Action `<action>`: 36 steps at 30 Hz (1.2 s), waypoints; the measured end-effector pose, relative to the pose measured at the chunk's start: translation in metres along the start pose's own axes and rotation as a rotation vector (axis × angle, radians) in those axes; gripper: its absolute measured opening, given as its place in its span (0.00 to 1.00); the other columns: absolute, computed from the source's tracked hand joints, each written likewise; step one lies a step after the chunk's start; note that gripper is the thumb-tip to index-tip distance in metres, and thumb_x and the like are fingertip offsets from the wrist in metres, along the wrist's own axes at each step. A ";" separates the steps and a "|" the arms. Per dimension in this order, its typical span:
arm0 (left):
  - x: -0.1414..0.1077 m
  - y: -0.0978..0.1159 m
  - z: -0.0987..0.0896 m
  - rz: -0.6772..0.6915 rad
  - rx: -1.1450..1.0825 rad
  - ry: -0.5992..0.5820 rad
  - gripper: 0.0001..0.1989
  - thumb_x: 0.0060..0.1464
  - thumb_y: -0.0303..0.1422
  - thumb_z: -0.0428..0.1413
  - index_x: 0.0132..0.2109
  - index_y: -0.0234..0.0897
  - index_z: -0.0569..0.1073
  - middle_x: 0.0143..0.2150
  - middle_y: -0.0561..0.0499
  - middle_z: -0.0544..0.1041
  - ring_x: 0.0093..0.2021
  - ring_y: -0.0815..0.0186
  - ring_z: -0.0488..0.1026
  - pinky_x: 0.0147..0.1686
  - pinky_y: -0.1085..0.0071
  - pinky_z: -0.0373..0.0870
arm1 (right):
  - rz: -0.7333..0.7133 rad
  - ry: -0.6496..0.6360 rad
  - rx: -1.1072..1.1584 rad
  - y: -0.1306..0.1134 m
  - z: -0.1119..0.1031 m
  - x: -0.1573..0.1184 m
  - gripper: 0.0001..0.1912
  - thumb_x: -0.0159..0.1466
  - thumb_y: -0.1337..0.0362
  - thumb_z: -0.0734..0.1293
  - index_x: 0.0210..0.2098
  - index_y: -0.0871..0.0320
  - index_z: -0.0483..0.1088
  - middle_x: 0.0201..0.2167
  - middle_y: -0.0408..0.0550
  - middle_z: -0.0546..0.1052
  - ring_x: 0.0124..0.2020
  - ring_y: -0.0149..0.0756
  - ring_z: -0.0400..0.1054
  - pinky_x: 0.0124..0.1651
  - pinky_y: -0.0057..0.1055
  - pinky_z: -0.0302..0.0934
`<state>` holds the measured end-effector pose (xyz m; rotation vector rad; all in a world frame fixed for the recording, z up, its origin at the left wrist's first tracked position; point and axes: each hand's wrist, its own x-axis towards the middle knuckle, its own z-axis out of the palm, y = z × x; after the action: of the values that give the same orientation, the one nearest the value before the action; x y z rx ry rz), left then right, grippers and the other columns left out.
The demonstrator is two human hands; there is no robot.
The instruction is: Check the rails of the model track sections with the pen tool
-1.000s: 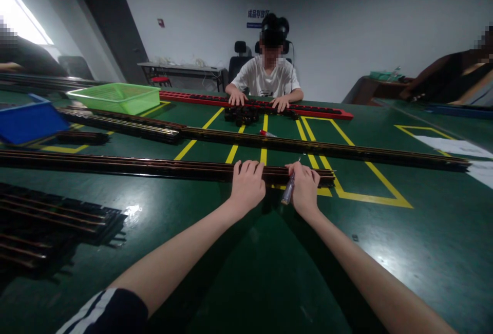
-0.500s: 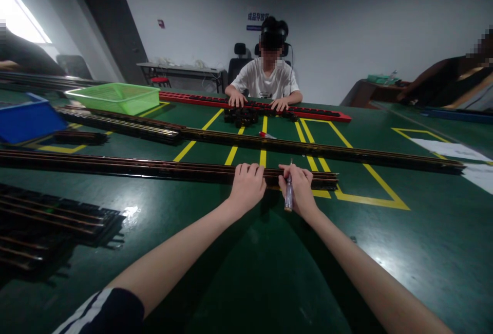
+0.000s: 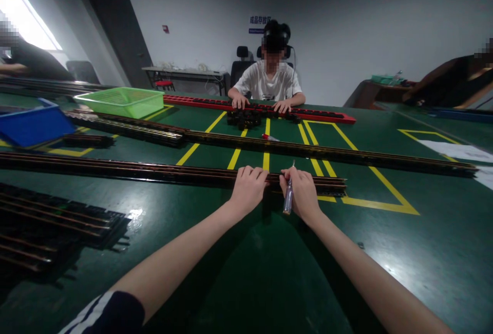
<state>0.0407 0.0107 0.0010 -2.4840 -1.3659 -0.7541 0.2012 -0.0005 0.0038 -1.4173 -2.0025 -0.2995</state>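
A long black rail with copper-coloured strips (image 3: 173, 172) lies across the table in front of me. My left hand (image 3: 248, 192) is closed over it near its right end, fingers bent across the far edge. To the right of that, my right hand (image 3: 304, 195) grips a screwdriver with a clear purplish handle (image 3: 287, 203). Its handle points down toward me, and the thin metal shaft sticks up past the fingers. The right fingers rest at the rail too; whether they touch it is hard to tell.
Another long dark rail (image 3: 327, 155) lies beyond mine, with a red-tipped object (image 3: 269, 137) behind it. Shorter strip pieces (image 3: 57, 221) sit at left, near a blue bin (image 3: 36, 124) and a green basket (image 3: 121, 103). A person (image 3: 269, 79) opposite handles dark parts by a red rail (image 3: 335, 116).
The whole view has shifted slightly right and down. Both hands keep their places on the rail, and the screwdriver stays in my right hand.
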 end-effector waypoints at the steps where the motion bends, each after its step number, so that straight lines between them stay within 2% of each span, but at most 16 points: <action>1: 0.000 0.002 -0.001 0.007 -0.004 -0.004 0.12 0.60 0.31 0.47 0.49 0.34 0.70 0.47 0.47 0.74 0.44 0.61 0.67 0.45 0.63 0.61 | 0.001 -0.006 -0.005 0.000 0.001 0.000 0.07 0.65 0.65 0.55 0.30 0.56 0.59 0.30 0.52 0.75 0.33 0.40 0.70 0.42 0.37 0.58; 7: 0.000 0.010 -0.005 0.100 -0.010 -0.044 0.12 0.60 0.29 0.47 0.49 0.34 0.69 0.48 0.47 0.74 0.45 0.62 0.68 0.45 0.64 0.62 | 0.036 0.003 -0.105 0.002 0.001 0.001 0.11 0.66 0.63 0.53 0.28 0.57 0.60 0.23 0.49 0.71 0.26 0.38 0.67 0.31 0.31 0.56; 13: -0.001 0.012 -0.006 0.133 -0.040 -0.058 0.14 0.60 0.34 0.49 0.51 0.36 0.68 0.49 0.47 0.74 0.48 0.64 0.69 0.47 0.64 0.63 | 0.193 0.058 -0.088 0.010 -0.002 0.002 0.12 0.65 0.61 0.54 0.29 0.58 0.62 0.19 0.44 0.69 0.18 0.32 0.62 0.22 0.26 0.46; 18: -0.002 0.010 -0.006 0.077 -0.039 -0.010 0.19 0.62 0.41 0.44 0.50 0.34 0.70 0.47 0.46 0.75 0.47 0.63 0.70 0.46 0.64 0.64 | 0.288 0.080 -0.119 0.019 -0.007 0.002 0.12 0.63 0.60 0.56 0.27 0.57 0.64 0.15 0.42 0.65 0.16 0.30 0.58 0.22 0.25 0.43; 26: -0.001 0.002 -0.005 -0.122 0.039 0.041 0.22 0.63 0.38 0.39 0.40 0.35 0.76 0.39 0.45 0.77 0.40 0.61 0.72 0.43 0.60 0.63 | 0.540 0.211 -0.153 0.051 -0.021 0.002 0.14 0.61 0.61 0.56 0.22 0.56 0.64 0.16 0.45 0.68 0.18 0.32 0.58 0.26 0.28 0.45; 31: -0.001 0.000 -0.006 -0.112 0.014 0.011 0.23 0.63 0.37 0.38 0.38 0.34 0.76 0.35 0.46 0.78 0.36 0.63 0.73 0.38 0.63 0.64 | 0.553 0.243 -0.212 0.078 -0.033 -0.002 0.14 0.60 0.62 0.57 0.19 0.56 0.61 0.15 0.44 0.66 0.19 0.32 0.57 0.26 0.28 0.45; 36: 0.000 0.000 -0.006 -0.112 0.014 0.003 0.22 0.63 0.37 0.38 0.38 0.34 0.76 0.36 0.46 0.78 0.37 0.63 0.73 0.39 0.63 0.65 | 0.541 0.281 -0.289 0.097 -0.040 -0.008 0.15 0.59 0.62 0.57 0.17 0.55 0.54 0.14 0.43 0.62 0.18 0.31 0.52 0.26 0.30 0.43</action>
<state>0.0387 0.0079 0.0058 -2.4117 -1.5138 -0.7683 0.3060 0.0102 0.0119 -1.9117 -1.3267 -0.5226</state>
